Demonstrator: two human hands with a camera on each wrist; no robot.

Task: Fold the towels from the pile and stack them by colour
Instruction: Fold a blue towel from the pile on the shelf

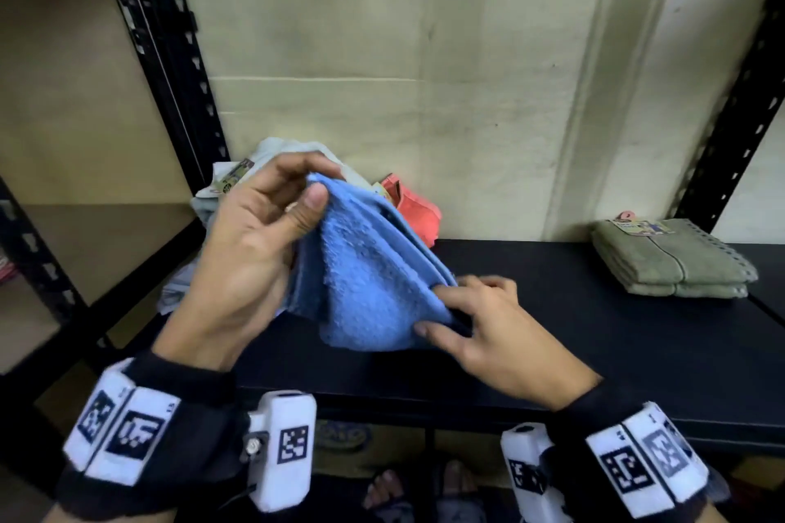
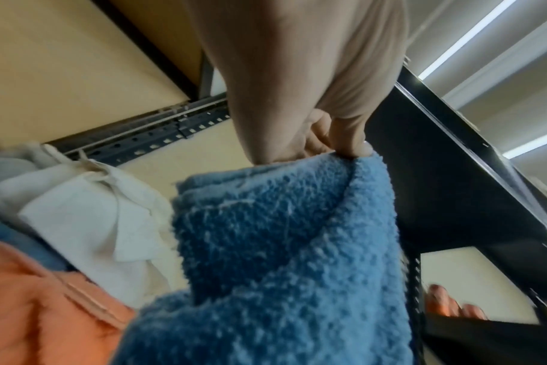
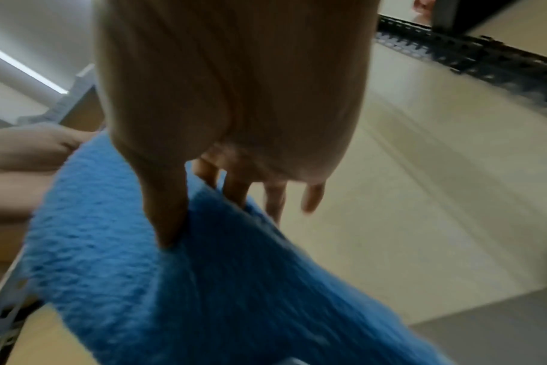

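A fluffy blue towel hangs partly folded above the black shelf board. My left hand pinches its raised upper corner between thumb and fingers, which also shows in the left wrist view. My right hand holds the lower right edge, thumb on the front face and two fingers behind the fold. The blue towel fills both wrist views. Behind it lies the pile: a white-grey towel and a coral towel.
A stack of folded green towels sits at the shelf's right end. Black perforated uprights frame the shelf on both sides, with a pale wall behind. Bare black board lies between the blue towel and the green stack. My feet show below.
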